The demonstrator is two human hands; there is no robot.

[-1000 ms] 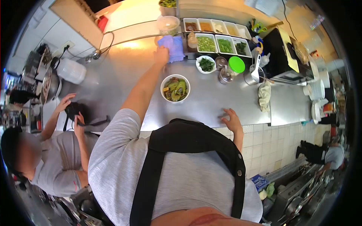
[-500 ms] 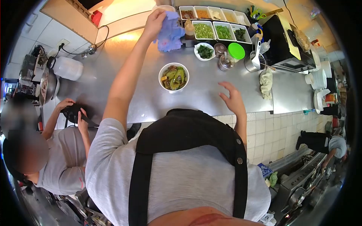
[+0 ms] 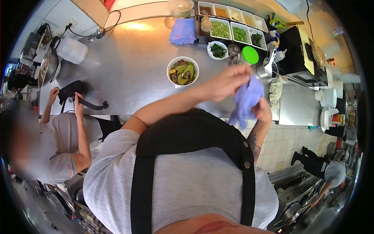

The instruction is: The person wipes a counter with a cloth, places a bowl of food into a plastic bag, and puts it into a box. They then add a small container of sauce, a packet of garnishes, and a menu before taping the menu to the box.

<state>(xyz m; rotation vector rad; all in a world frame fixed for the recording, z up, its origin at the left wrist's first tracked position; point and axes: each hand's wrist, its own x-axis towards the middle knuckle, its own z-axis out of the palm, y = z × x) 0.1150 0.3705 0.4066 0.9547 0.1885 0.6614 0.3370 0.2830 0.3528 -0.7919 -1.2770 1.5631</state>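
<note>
Across the scene: steel counter | near right, by the counter edge: crumpled purple cloth between both hands, near end hanging loose | left hand: fingers close together, grasping cloth's far end | right hand: fingers curled, grasping cloth's right side; exact finger gaps blurred.

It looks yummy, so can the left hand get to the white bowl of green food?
Probably yes: the white bowl is close by, with nothing standing between it and the left hand. That hand is holding a crumpled purple item, though, so may need freeing first.
</note>
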